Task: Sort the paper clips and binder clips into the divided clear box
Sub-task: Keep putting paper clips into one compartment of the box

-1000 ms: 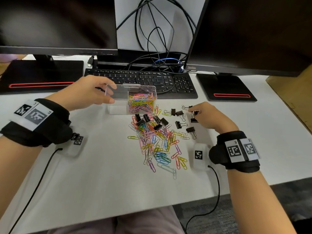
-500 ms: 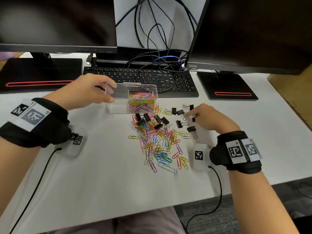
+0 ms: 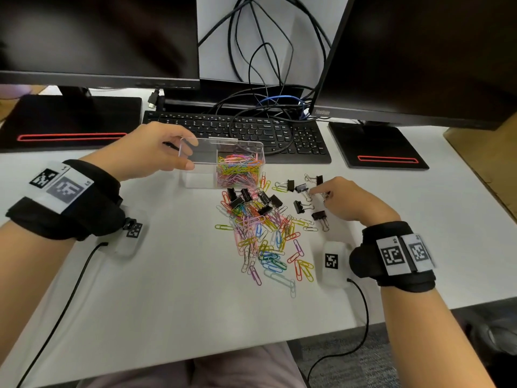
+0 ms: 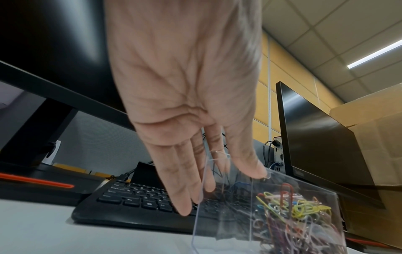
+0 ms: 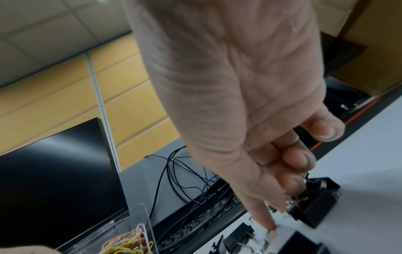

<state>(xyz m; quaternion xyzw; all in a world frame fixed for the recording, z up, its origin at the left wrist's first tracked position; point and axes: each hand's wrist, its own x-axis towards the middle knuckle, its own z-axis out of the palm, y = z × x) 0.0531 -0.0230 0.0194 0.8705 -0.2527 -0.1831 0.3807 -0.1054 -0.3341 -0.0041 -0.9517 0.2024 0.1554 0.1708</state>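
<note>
The divided clear box (image 3: 200,181) stands on the white table in front of the keyboard. Its right compartment is filled with coloured paper clips (image 3: 237,169); the left one looks bare. My left hand (image 3: 180,151) grips the box's left end (image 4: 228,214), thumb on the near side and fingers behind it. A loose pile of paper clips (image 3: 260,233) lies below the box, with several black binder clips (image 3: 246,196) on top and more to the right (image 3: 299,205). My right hand (image 3: 324,193) holds one binder clip (image 5: 315,204) under curled fingers, its index finger stretched onto another clip's wire handle (image 3: 307,194).
A black keyboard (image 3: 251,130) lies just behind the box under tangled cables (image 3: 265,79). Two monitors stand on black bases (image 3: 70,121) (image 3: 375,147). A cardboard box (image 3: 489,152) is at the far right. The table's front edge (image 3: 251,357) runs near my lap.
My right hand has shifted slightly left and stretched its index finger onto a second binder clip, still holding the first. The left hand keeps its grip on the box.
</note>
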